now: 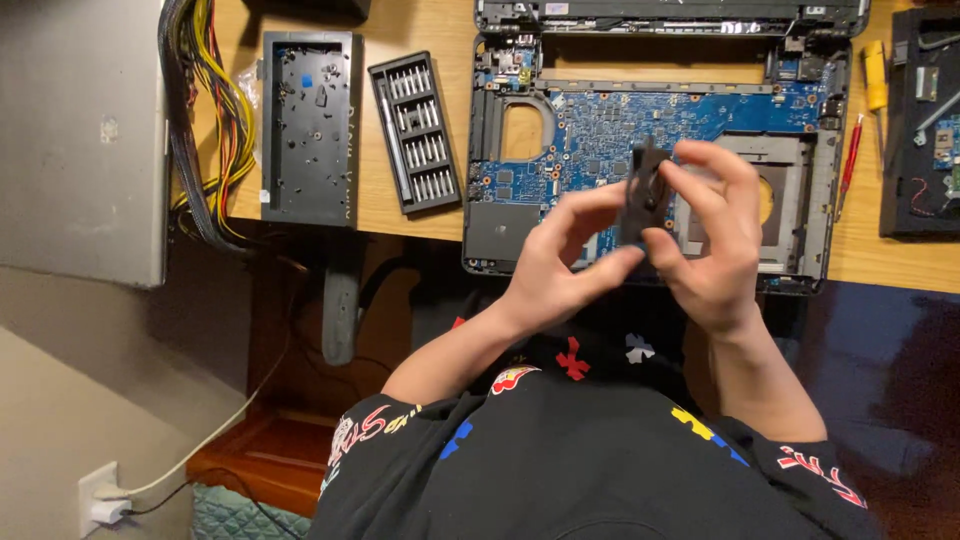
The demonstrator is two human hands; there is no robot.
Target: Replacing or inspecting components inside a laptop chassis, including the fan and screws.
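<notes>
Centrally, a small black part (645, 190), flat and roughly rectangular, is held up on edge between both hands above the near side of an opened laptop. What kind of part it is cannot be told. The left hand (560, 255) is curled, its thumb and fingers pinching the lower left side of the part. The right hand (715, 235) closes on it from the other side, the forefinger arched over the top and the thumb pressing at the lower edge. Both hands grip the part, which touches nothing else.

Directly beyond and beneath the hands lies the laptop base (830, 170), its cover off, with the blue circuit board (620, 125) bare. A round opening in the board sits just beyond the left hand. The base rests on a wooden counter (440, 30), its near edge hanging slightly over the counter's rim.

Off past the left hand, well apart, lies a black tray of screwdriver bits (415, 130), set at a slant, and beside it farther left a long black panel (308, 125). Farther left still hangs a bundle of yellow, red and black wires (205, 90) against a grey case (85, 140).

Beyond the right hand, beside the laptop's edge, lie a red-handled tool (851, 155) and a yellow-handled one (875, 75), with another dark opened device (925, 120) at the far right.
</notes>
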